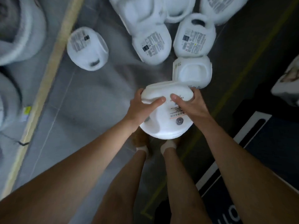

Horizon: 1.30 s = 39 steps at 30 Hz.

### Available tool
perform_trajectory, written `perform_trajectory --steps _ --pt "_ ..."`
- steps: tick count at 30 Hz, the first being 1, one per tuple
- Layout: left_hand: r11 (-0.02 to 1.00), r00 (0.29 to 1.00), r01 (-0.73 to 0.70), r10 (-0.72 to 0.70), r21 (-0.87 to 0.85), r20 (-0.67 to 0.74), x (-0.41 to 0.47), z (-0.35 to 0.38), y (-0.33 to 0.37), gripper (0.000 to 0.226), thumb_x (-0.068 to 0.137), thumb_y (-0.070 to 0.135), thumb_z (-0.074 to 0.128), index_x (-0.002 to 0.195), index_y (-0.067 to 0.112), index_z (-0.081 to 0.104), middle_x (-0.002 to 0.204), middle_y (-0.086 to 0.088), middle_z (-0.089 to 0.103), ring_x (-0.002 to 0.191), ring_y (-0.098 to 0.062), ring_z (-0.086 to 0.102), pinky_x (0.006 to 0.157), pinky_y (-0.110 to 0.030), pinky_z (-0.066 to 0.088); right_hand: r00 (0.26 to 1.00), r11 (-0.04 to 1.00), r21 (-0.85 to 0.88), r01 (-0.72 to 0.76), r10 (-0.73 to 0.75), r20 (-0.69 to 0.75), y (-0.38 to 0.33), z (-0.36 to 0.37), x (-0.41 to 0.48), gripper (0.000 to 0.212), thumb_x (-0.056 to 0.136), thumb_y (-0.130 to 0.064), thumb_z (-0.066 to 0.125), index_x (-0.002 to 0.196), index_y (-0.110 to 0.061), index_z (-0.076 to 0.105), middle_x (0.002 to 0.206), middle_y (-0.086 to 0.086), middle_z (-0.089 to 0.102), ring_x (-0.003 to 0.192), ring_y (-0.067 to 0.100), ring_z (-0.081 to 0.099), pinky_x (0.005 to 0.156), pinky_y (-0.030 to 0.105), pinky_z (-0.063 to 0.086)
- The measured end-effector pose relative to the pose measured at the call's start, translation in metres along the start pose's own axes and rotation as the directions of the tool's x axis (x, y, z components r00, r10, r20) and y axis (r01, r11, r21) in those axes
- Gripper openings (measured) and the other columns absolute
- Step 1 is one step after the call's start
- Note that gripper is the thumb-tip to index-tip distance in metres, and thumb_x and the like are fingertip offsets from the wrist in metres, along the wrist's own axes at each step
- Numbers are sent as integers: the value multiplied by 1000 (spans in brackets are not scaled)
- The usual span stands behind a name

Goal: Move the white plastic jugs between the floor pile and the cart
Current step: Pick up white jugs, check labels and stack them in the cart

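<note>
I hold one white plastic jug (165,126) in front of me above my feet, its label side up. My left hand (142,107) grips its left side with the thumb on top. My right hand (189,104) grips its right side, thumb also on top. Just beyond it on the grey floor lies a pile of several more white jugs: one touching the held jug (192,71), two with printed labels (153,46) (194,38), and one apart to the left (87,47).
A dark cart platform with a white frame (242,141) stands at the right. A pale wooden edge (48,75) runs diagonally at the left, with wrapped bundles (19,29) beyond it. My legs and feet (142,147) are below the jug.
</note>
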State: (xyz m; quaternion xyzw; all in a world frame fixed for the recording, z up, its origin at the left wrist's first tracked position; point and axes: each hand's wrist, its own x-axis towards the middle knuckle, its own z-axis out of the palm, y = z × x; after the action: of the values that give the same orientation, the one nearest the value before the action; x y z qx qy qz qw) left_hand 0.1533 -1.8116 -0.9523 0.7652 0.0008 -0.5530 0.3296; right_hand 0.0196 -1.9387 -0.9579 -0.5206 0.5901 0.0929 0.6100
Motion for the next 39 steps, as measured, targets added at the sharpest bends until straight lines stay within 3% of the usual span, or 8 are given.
perform_trajectory --steps 8,13,18,22,28,31,35,39 --pt "989 979 -145 139 -26 -146 -142 -122 108 92 44 65 76 123 30 45 121 3 60 106 -15 62 91 -41 54 981 981 -85 175 -166 100 -156 26 -132 126 37 -84 72 144 -33 27 134 2 49 118 23 55 98 45 51" --pt "971 941 -230 204 -69 -270 -236 -177 150 105 41 68 74 133 30 42 126 5 57 110 -14 59 94 -38 51 938 941 -117 319 -296 182 -240 39 -211 84 70 -55 76 138 -24 38 122 0 59 107 18 62 90 36 54" --pt "938 870 -328 252 -116 -425 -327 -221 174 107 41 69 74 135 29 41 130 6 56 114 -14 57 99 -38 48 866 875 -129 467 -423 266 -305 59 -286 85 68 -56 78 136 -21 42 118 0 62 101 14 64 89 31 54" --pt "893 781 -410 239 -185 -577 -401 -247 177 98 58 53 82 141 25 36 129 9 54 111 -11 57 77 -22 51 769 796 -126 592 -512 383 -343 76 -349 64 77 -40 78 128 -18 46 102 -8 64 83 -1 62 62 14 49" --pt "843 586 -494 141 -214 -798 -513 -276 147 82 73 42 80 140 26 37 127 6 51 115 -15 53 90 -28 49 562 597 -172 784 -565 604 -380 123 -447 90 64 -57 80 136 -20 39 116 -2 61 99 13 62 82 29 52" --pt "810 482 -537 63 -238 -874 -564 -285 114 83 77 42 76 144 25 32 130 7 47 111 -11 49 72 -16 46 451 496 -170 851 -525 722 -385 159 -498 101 63 -60 80 144 -27 28 128 -1 57 113 18 57 95 36 48" --pt "770 360 -579 -54 -269 -931 -628 -291 59 86 74 45 78 144 24 32 124 6 50 114 -15 52 88 -30 45 290 411 -94 907 -445 847 -369 208 -562 76 74 -41 80 135 -28 37 118 -6 58 95 6 60 66 12 49" --pt "726 245 -618 -187 -302 -951 -685 -295 1 84 74 43 78 143 25 33 123 7 50 108 -13 51 71 -16 43 174 358 -41 933 -347 922 -338 256 -627 65 76 -36 79 130 -27 43 110 -8 60 90 5 60 58 11 45"
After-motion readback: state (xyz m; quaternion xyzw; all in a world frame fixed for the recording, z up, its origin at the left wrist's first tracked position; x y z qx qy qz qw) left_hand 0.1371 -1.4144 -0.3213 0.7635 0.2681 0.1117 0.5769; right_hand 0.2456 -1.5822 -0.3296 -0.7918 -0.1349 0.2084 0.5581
